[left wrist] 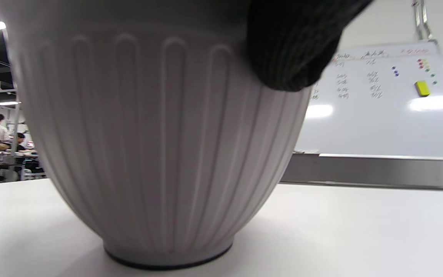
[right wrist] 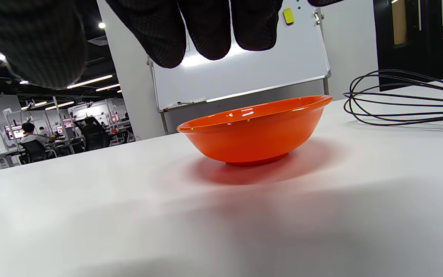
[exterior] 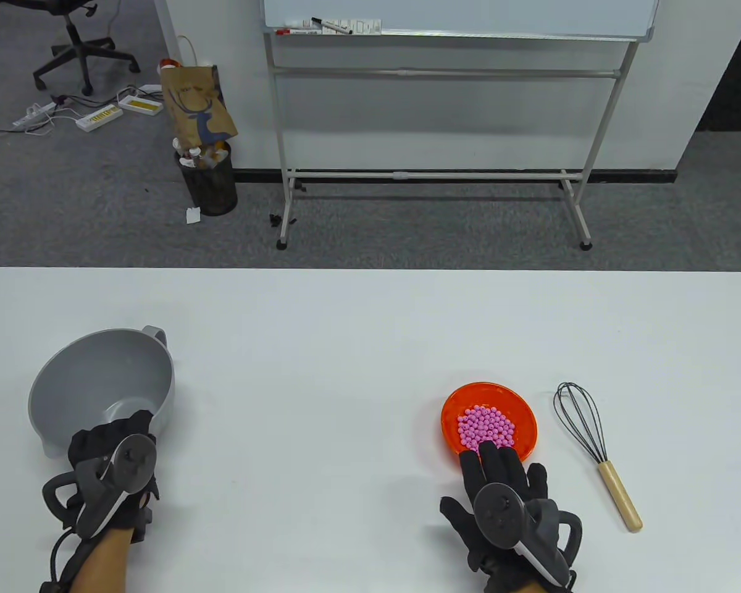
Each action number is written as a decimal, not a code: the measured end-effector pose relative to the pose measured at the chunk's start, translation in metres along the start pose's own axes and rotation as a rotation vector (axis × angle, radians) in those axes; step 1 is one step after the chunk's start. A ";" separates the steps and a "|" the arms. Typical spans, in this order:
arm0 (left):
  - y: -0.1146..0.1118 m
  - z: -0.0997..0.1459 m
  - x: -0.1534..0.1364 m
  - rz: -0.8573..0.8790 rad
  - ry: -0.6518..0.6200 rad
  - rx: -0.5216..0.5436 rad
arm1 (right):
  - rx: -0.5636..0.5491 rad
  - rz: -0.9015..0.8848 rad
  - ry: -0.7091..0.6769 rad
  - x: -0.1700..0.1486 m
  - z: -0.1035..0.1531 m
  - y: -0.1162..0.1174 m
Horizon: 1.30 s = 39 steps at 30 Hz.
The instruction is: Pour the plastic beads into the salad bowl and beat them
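Note:
The grey ribbed salad bowl (exterior: 99,377) stands at the table's left and fills the left wrist view (left wrist: 160,134). My left hand (exterior: 137,426) holds its near right rim, fingers over the edge, a gloved digit (left wrist: 290,50) against the outer wall. An orange dish (exterior: 457,395) of pink plastic beads (exterior: 485,426) sits at the right. My right hand (exterior: 491,457) hovers over its near edge with straight fingers (right wrist: 210,30) that hang above the dish (right wrist: 256,130) and do not touch it. A black wire whisk (exterior: 593,445) with a wooden handle lies right of the dish (right wrist: 406,100).
The white table (exterior: 346,346) spans the whole width between the bowl and the dish. Beyond its far edge stand a whiteboard on a metal frame (exterior: 432,123) and a black waste bin (exterior: 209,179) on grey carpet.

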<state>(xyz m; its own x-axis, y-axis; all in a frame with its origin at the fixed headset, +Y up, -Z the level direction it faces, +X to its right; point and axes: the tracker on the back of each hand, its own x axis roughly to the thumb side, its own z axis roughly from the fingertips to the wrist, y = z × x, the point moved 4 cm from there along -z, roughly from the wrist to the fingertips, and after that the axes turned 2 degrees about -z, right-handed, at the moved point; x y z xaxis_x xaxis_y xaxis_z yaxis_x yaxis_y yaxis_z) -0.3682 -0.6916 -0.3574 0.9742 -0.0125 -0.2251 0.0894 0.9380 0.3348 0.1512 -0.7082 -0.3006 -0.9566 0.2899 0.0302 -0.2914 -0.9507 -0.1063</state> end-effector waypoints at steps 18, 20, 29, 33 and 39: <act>0.053 0.076 0.164 0.279 -0.553 0.003 | 0.019 -0.006 0.033 -0.006 -0.001 0.001; 0.057 0.090 0.180 0.282 -0.616 0.010 | 0.022 -0.010 0.039 -0.008 -0.001 0.002; 0.050 0.128 0.218 0.258 -0.775 -0.005 | 0.030 -0.002 0.051 -0.009 -0.001 0.002; 0.048 0.129 0.218 0.225 -0.809 -0.013 | 0.035 0.005 0.054 -0.009 -0.002 0.003; 0.051 0.120 0.208 0.279 -0.794 -0.046 | 0.036 0.007 0.053 -0.009 -0.002 0.004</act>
<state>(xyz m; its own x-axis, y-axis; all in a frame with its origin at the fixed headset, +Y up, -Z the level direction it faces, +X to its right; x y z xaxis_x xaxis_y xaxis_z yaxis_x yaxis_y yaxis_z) -0.1362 -0.6876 -0.2769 0.8171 -0.0013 0.5765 -0.1683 0.9559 0.2407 0.1585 -0.7140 -0.3030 -0.9575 0.2876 -0.0237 -0.2853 -0.9558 -0.0706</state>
